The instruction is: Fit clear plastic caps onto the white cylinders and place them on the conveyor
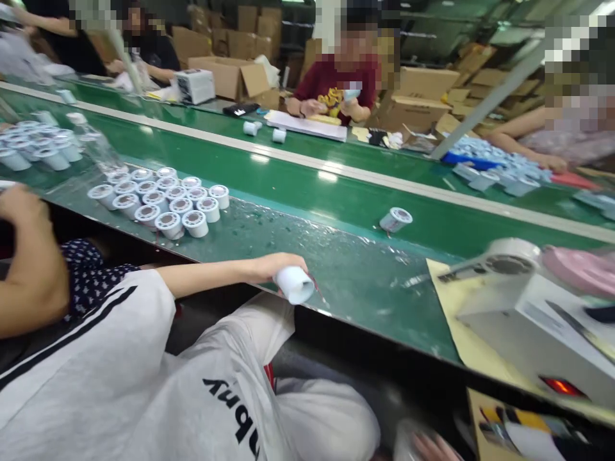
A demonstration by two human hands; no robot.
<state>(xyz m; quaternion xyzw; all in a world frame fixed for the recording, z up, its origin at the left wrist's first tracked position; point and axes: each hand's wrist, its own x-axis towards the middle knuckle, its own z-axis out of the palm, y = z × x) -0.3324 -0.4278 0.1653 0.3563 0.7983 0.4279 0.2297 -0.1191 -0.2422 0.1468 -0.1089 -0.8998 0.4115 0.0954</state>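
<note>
My left hand (pixel 276 264) is wrapped round a white plastic cylinder (pixel 294 285) at the bench's front edge. The cylinder is tipped, with its open end facing down towards me, and a thin red wire trails from its right side. At the bottom edge of the view, my right hand (pixel 430 447) is blurred and partly cut off. A pale, blurred shape lies beside it; I cannot make out what that is. To the left of my left hand, several similar white cylinders (pixel 168 221) stand grouped on the bench, with round slotted tops.
One cylinder (pixel 396 219) lies by the green conveyor belt (pixel 288 173). A white machine (pixel 519 307) with a red-lit switch sits at right on yellowish board. A clear bottle (pixel 93 144) stands behind the group. A co-worker (pixel 336 83) works across the belt; another person's arm (pixel 31 256) is at left.
</note>
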